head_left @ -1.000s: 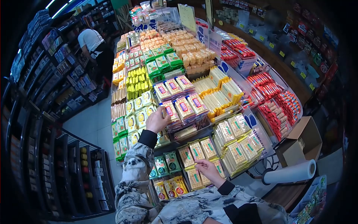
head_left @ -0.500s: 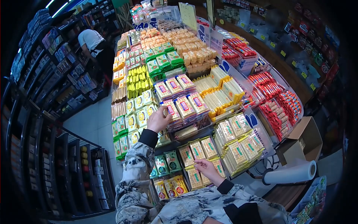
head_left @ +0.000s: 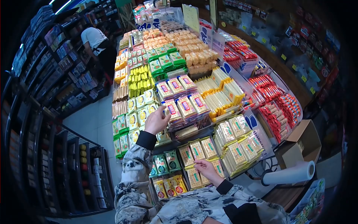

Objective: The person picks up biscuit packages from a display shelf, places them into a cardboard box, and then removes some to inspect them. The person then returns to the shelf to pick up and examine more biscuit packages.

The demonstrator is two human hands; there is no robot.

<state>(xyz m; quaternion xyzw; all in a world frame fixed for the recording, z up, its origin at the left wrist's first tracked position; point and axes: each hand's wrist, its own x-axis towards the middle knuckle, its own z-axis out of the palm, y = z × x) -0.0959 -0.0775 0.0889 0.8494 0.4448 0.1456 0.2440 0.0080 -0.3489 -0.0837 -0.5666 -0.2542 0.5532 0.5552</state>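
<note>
My left hand [head_left: 157, 121] is at the left edge of the stacked white packets with pink and blue labels [head_left: 174, 111], its fingers apart and nothing held between them. Beside it on the left lie white packets with yellow round labels [head_left: 143, 114]. My right hand [head_left: 206, 170] rests over the cracker packets with green lettering [head_left: 194, 177] at the near side of the display, fingers partly spread and holding nothing visible. Green and yellow snack packs [head_left: 172, 160] lie to its left.
Shelving [head_left: 56, 74] runs along the left, where a person in a white top [head_left: 94, 39] bends over. At the right are red-wrapped snacks [head_left: 263, 84], an opened cardboard box [head_left: 304, 140] and a roll of clear film [head_left: 289, 173].
My left hand has drawn back slightly to the left from the pink-labelled packets. My right hand has stayed almost in place. The view has shifted slightly.
</note>
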